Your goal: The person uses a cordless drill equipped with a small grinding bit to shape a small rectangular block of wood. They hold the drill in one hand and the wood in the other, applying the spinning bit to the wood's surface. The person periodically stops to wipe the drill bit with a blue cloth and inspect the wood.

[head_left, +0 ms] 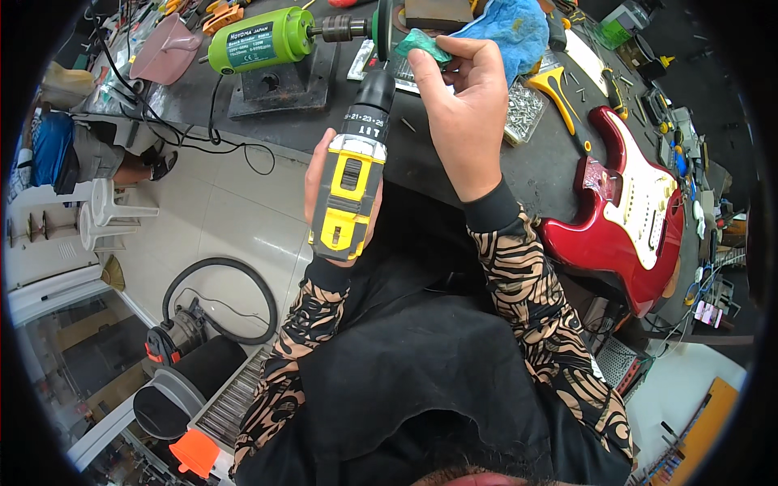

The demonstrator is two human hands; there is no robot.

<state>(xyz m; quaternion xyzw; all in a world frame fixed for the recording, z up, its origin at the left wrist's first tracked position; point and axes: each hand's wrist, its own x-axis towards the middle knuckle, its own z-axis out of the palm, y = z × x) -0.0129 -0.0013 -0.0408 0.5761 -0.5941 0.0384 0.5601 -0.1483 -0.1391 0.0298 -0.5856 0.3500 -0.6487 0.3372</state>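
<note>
My left hand [314, 182] is closed around a yellow and black cordless drill [350, 174], whose chuck points away from me over the bench edge. What sits in the chuck's tip is too small to make out. Between thumb and fingers my right hand [470, 113] pinches a green lump [423, 47], which looks like polishing compound, just right of the drill's tip. Beyond the chuck stands the dark green-edged wheel [381, 28] of a lime-green bench grinder [267, 39]; whether the drill's tip touches it I cannot tell.
A red electric guitar body [624, 211] with a cream pickguard lies at the right. Near it are yellow-handled cutters [559, 101], a clear box of screws [525, 112] and a blue cloth [510, 34]. A pink basin [164, 50] and loose cables are at the left; a vacuum cleaner [182, 324] stands on the floor.
</note>
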